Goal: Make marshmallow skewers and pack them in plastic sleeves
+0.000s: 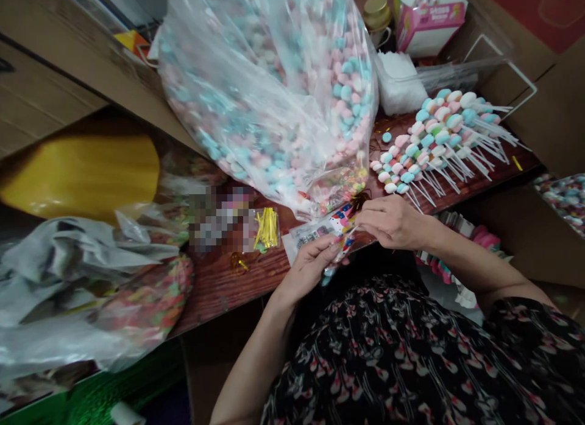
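Note:
My left hand [315,260] is closed around a small printed plastic bag [348,245], with pale blue candy showing at its lower end. At the bag's upper end, the fingers of my right hand [393,223] are pinched together; a thin white stick seems to show there, but its detail is too small to tell. Beneath my hands lies a stack of flat printed bags [311,233] on the dark red wooden table [223,285]. Left of that stack is a clear packet of gold twist ties [266,228].
A huge clear sack of pink and blue candies [274,108] fills the table's back. Candy skewers with white sticks [429,142] are piled at right. Bagged gummy candies [155,297] lie at left. A pink box [429,23] stands behind.

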`<move>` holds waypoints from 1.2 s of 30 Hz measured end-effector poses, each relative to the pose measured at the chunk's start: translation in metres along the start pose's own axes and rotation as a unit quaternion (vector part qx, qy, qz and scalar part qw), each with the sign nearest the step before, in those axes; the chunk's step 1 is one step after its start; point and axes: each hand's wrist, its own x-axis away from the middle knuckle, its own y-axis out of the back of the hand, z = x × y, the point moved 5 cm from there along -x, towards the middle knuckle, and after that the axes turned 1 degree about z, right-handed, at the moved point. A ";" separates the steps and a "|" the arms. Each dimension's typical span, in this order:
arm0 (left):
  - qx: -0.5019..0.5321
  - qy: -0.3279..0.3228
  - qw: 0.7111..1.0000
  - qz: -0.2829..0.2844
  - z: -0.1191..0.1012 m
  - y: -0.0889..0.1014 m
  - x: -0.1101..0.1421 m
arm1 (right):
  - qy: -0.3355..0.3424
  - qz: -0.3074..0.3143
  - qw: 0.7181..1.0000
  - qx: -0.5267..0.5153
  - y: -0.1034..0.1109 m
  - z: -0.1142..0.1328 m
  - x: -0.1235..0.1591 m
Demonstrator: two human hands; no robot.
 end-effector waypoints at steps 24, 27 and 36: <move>0.064 0.116 0.987 0.091 0.023 0.017 0.006 | -0.240 -0.211 0.909 -0.267 -0.080 0.023 0.009; 0.077 0.149 0.982 0.093 0.028 0.022 0.006 | -0.195 -0.191 0.953 -0.131 -0.071 0.025 0.012; 0.077 0.180 0.950 0.242 0.016 0.003 0.004 | 0.127 0.018 0.991 0.044 -0.047 0.026 0.014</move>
